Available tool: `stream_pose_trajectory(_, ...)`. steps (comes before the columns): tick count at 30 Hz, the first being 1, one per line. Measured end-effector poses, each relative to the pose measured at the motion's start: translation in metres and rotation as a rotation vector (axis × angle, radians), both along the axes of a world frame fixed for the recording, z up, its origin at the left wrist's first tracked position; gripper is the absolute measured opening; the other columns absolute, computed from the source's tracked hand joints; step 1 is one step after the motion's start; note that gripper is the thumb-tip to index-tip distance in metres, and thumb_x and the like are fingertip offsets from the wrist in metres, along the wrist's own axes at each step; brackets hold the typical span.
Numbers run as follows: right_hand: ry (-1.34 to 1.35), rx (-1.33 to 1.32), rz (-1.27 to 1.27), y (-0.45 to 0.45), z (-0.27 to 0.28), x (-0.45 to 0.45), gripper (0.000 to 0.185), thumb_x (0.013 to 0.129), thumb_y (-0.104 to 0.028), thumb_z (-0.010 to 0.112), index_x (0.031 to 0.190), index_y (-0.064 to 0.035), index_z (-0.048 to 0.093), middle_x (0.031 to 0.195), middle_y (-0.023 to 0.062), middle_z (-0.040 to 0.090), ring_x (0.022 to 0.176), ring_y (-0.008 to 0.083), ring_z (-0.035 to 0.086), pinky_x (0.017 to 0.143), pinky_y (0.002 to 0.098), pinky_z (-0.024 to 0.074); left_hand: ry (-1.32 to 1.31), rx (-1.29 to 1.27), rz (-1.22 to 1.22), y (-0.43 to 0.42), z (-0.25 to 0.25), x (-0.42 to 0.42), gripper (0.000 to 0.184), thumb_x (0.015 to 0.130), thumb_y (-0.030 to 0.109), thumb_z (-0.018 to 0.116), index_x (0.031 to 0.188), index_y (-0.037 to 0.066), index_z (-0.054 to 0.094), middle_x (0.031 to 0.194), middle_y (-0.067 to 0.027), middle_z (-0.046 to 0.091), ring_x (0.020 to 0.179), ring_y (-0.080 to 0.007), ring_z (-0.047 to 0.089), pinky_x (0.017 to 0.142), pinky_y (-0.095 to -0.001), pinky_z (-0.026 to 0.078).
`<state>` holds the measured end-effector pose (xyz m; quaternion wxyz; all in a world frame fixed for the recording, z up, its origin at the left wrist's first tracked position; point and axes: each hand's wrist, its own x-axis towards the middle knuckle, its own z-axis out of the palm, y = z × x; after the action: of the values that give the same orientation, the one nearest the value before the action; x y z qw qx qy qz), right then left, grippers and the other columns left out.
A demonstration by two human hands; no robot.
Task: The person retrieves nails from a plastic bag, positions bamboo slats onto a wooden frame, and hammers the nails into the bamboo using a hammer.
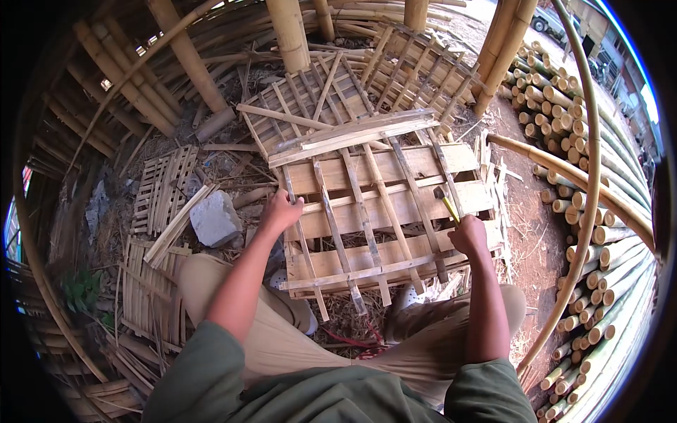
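A lattice of bamboo slats (377,185) lies across wide pale boards (417,163) in front of my knees. At its left side, my left hand (283,211) is closed on the outermost bamboo slat (302,243). My right hand (468,235) grips the yellow handle of a hammer (450,204) near the right side. The hammer's dark head points up and to the left, over the lattice; I cannot tell whether it touches the wood. Several loose split strips (352,135) rest across the far end of the lattice.
More slatted panels (423,70) lean beyond the work. A grey stone block (215,218) sits left, beside small slatted pieces (163,189). Cut bamboo poles (606,268) are stacked along the right. Upright bamboo posts (288,35) stand ahead, and a curved pole (589,190) crosses the right side.
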<state>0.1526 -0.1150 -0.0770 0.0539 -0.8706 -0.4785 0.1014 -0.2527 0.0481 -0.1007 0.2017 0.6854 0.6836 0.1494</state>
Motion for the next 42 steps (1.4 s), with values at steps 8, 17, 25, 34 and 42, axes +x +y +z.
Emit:
stream_pose_trajectory(8,0.028,0.232,0.016,-0.001,0.003,0.006,0.007,0.068,0.001,0.057,0.07,0.0034,0.064,0.073,0.027,0.064,0.074,0.0424,0.065,0.069,0.0479,0.0516,-0.217,0.174,0.23,-0.003,-0.016,0.017,0.02,0.072,0.018,0.066,0.075,-0.001,0.063,0.078,-0.0209,0.066,0.078,-0.0369,0.065,0.072,-0.0436,0.05)
stream_pose_trajectory(17,0.142,0.313,0.059,0.019,0.015,0.008,0.006,0.069,0.001,0.061,0.072,0.0027,0.066,0.076,0.027,0.064,0.074,0.0429,0.063,0.071,0.0485,0.0504,-0.682,0.113,0.392,-0.023,-0.014,0.0,0.012,0.073,0.006,0.062,0.082,-0.001,0.059,0.075,-0.0072,0.063,0.068,-0.0161,0.058,0.063,-0.0338,0.046)
stream_pose_trajectory(25,0.108,0.293,0.067,0.041,-0.01,0.01,0.009,0.068,0.002,0.059,0.071,0.0021,0.067,0.086,0.0256,0.065,0.082,0.0433,0.061,0.075,0.05,0.0508,-0.858,0.154,0.404,-0.022,-0.012,-0.006,0.008,0.078,0.004,0.062,0.085,0.002,0.058,0.074,-0.0011,0.056,0.065,-0.0108,0.05,0.058,-0.0293,0.041)
stream_pose_trajectory(34,0.092,0.203,-0.133,0.002,0.044,-0.016,0.033,0.074,-0.027,0.08,0.072,0.0037,0.069,0.077,0.0239,0.066,0.073,0.0396,0.066,0.071,0.0459,0.0522,-0.843,-0.191,0.312,0.0,0.011,-0.037,0.008,0.086,0.016,0.062,0.081,0.009,0.061,0.066,0.0032,0.054,0.059,-0.009,0.053,0.057,-0.025,0.044)
stream_pose_trajectory(42,0.306,-0.021,-0.039,-0.007,0.005,-0.007,0.049,0.076,-0.039,0.08,0.071,0.0081,0.066,0.067,0.0228,0.066,0.062,0.0338,0.066,0.06,0.0414,0.0527,-0.848,-0.262,0.2,0.006,0.008,-0.051,0.016,0.091,0.021,0.066,0.096,0.005,0.069,0.08,0.0026,0.066,0.068,-0.0061,0.058,0.061,-0.0239,0.046)
